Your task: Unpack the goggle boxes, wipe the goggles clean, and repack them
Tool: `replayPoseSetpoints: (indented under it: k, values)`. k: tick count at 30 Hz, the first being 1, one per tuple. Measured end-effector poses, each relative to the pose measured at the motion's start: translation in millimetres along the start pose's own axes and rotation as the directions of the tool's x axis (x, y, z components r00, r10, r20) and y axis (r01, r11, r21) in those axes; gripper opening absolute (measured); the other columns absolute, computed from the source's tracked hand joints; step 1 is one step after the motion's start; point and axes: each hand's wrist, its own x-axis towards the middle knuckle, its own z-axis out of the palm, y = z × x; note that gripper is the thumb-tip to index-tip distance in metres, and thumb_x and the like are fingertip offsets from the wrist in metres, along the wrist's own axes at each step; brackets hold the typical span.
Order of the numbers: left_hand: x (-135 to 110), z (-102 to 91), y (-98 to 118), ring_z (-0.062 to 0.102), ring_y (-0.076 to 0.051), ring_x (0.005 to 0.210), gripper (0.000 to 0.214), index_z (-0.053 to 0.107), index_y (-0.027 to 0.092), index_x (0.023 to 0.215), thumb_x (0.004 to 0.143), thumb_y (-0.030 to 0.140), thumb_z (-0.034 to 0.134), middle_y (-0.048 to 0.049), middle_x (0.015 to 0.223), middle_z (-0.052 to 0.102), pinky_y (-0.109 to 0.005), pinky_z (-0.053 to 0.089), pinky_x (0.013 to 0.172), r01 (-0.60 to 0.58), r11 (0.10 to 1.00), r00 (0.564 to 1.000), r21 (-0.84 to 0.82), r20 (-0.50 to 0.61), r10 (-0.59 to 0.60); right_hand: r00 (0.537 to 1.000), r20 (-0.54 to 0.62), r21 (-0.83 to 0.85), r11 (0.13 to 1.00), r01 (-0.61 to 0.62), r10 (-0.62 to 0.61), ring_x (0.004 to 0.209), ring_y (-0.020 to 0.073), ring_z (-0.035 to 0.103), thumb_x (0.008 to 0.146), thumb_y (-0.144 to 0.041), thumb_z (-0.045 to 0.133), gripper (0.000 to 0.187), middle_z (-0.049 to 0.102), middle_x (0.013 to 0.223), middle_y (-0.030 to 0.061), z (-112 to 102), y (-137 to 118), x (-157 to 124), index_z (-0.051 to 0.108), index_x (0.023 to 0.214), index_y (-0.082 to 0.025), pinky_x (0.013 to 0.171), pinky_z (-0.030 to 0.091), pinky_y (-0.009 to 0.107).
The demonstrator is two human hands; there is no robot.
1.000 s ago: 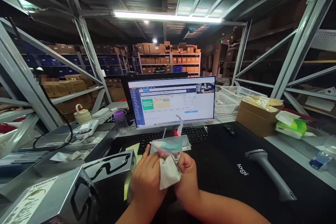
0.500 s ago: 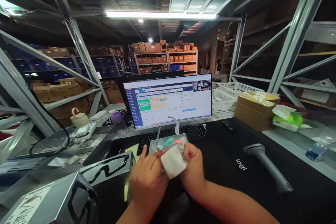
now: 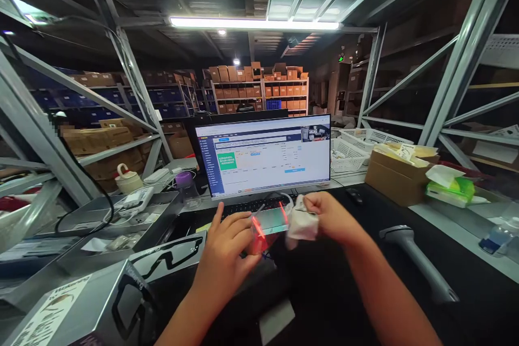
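Note:
My left hand (image 3: 225, 246) is closed round a reddish, see-through item (image 3: 259, 235), blurred by motion, just in front of the keyboard (image 3: 253, 206). My right hand (image 3: 330, 216) has pulled off to the right and is bunched on a small white cloth (image 3: 302, 224). Both hands hover over the black desk mat (image 3: 365, 270), close to a clear shallow tray (image 3: 272, 218) at the foot of the monitor (image 3: 263, 154).
A grey handheld scanner (image 3: 419, 265) lies on the mat to the right. A cardboard box (image 3: 399, 175), white baskets (image 3: 352, 154) and a green tissue pack (image 3: 448, 186) stand at the right. Silver product boxes (image 3: 81, 303) sit front left, near a grey tray (image 3: 121, 216) with cables and a purple-capped bottle (image 3: 184, 188).
My hands were together, rubbing the item with the cloth. They have separated: the right hand carried the cloth rightwards, the left keeps the item and has moved forward.

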Motion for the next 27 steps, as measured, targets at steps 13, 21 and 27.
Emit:
replayPoseSetpoints:
  k: [13,21,27]
  values:
    - [-10,27.7,10,0.065,-0.018,0.094,0.007,0.066,0.019,0.08,0.086,0.015,0.064,0.0018,0.078,0.067,-0.047,0.011,0.128,-0.358,0.931,0.917,0.079,0.218,0.334,0.891,0.453,-0.69,0.646,0.327,0.033,0.053,0.0086,0.024,0.061,-0.001,0.052,0.025,0.03,0.052,-0.0088,32,10,-20,0.035,0.057,-0.018,0.052,0.015,0.026]
    - [1,-5.5,6,0.066,-0.021,0.115,0.003,0.064,0.02,0.087,0.089,0.018,0.064,0.0036,0.096,0.076,-0.054,-0.001,0.127,-0.263,0.963,0.948,-0.066,0.167,0.27,0.762,0.64,-0.386,0.899,0.208,0.098,0.054,0.0067,0.023,0.057,-0.006,0.051,0.026,0.026,0.056,-0.0089,-24,-2,-3,0.029,0.057,-0.02,0.05,0.018,0.021]
    - [7,-28.2,-4,0.068,-0.019,0.109,0.017,0.061,0.022,0.078,0.082,0.005,0.06,0.0055,0.086,0.074,-0.056,0.011,0.125,-0.094,0.989,0.995,-0.117,0.027,0.098,0.969,0.245,-0.408,0.905,0.122,-0.02,0.052,0.0078,0.027,0.073,-0.025,0.059,0.038,0.031,0.057,-0.0074,-73,-5,3,0.023,0.06,-0.023,0.049,0.022,0.021]
